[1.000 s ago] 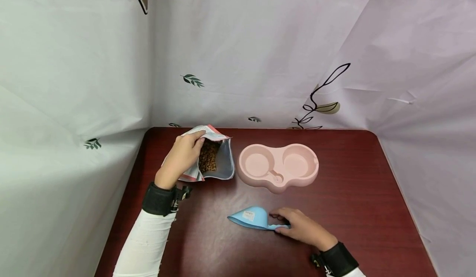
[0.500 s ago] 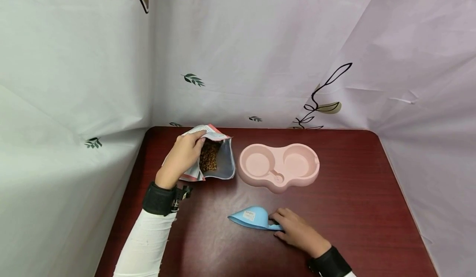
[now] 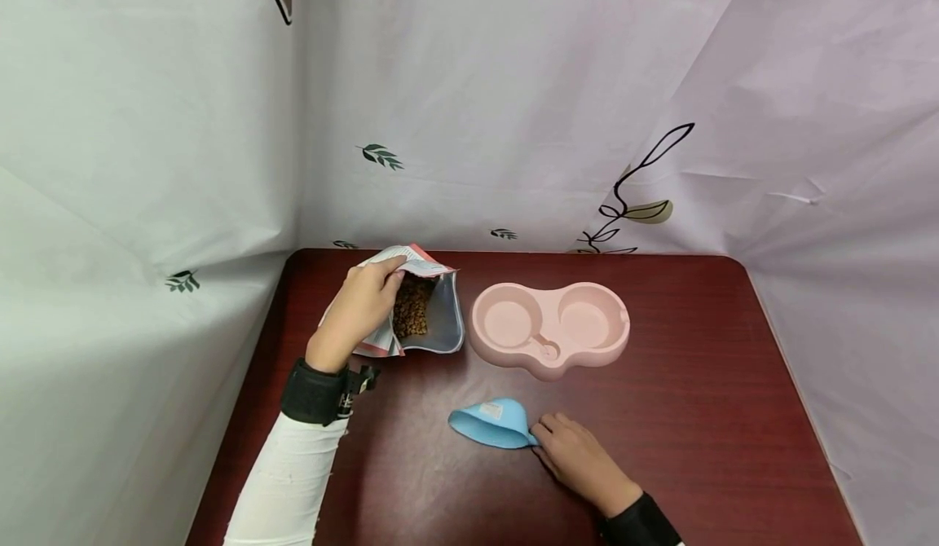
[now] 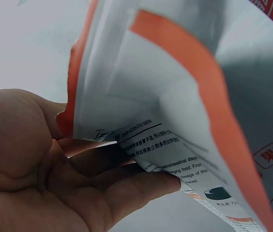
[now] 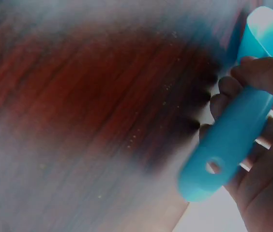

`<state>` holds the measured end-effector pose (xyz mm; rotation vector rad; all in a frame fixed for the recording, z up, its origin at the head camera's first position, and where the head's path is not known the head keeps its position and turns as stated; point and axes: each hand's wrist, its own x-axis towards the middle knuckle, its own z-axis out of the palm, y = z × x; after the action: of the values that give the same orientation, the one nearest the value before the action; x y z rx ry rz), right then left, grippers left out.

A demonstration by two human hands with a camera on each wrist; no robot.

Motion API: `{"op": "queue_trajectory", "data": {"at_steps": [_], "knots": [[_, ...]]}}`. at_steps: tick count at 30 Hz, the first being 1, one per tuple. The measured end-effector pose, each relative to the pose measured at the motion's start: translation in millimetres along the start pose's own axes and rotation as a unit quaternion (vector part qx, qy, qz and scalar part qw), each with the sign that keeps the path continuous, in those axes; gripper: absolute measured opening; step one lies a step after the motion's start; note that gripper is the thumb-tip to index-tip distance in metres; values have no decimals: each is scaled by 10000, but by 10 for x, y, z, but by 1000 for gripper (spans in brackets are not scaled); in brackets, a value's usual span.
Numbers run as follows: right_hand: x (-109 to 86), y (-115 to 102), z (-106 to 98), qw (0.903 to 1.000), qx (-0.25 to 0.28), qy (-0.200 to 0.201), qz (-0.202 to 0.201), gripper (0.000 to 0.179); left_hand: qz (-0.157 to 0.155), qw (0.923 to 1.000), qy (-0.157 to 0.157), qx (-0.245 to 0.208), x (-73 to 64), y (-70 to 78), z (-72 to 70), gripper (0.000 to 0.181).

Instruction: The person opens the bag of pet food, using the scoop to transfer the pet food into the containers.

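Note:
My left hand (image 3: 361,308) grips the upper edge of an opened pet food bag (image 3: 443,318) at the table's back left. Brown kibble (image 3: 412,308) shows inside its mouth. In the left wrist view the fingers (image 4: 141,191) lie under the printed, orange-edged foil. My right hand (image 3: 579,460) holds a blue scoop (image 3: 493,424) by its handle, close over the table in front. Seen from the right wrist, fingers wrap the handle (image 5: 228,140), which has a hole near its end, and the thumb presses near the cup. The scoop's opening is turned toward me.
A pink double pet bowl (image 3: 546,360) stands right of the bag, its two round hollows joined by a small channel. The dark red table (image 3: 704,383) ends at a white patterned cloth (image 3: 469,122) behind and at both sides.
My right hand has closed round the scoop's handle, shifting leftward along it. The scoop has tipped so its opening shows more. The left hand and the bag have not moved.

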<state>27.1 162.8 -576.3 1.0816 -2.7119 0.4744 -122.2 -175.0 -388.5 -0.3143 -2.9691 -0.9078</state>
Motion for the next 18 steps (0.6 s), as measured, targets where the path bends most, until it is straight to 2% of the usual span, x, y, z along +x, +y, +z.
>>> {"op": "queue_trajectory", "data": {"at_steps": [4,7,11,13,14,18], "knots": [[28,-4,-44,9984,459,-99,314,18,-33,10000,-5,-45,-14,5,-6,37],[79,-9,-133,9926,1065,-218,541,18,-20,10000,34,-72,-16,9,-6,37],[184,-11,-336,9724,2163,-232,850,22,24,10000,76,-45,-12,17,1,37],[243,-4,-463,9613,2546,-182,1034,24,17,10000,49,-14,-12,22,8,37],[271,3,-525,9572,2664,-164,1121,23,9,10000,35,1,-13,25,10,37],[396,43,-778,9522,2747,-137,1331,17,38,9999,19,98,-12,34,25,38]]}}
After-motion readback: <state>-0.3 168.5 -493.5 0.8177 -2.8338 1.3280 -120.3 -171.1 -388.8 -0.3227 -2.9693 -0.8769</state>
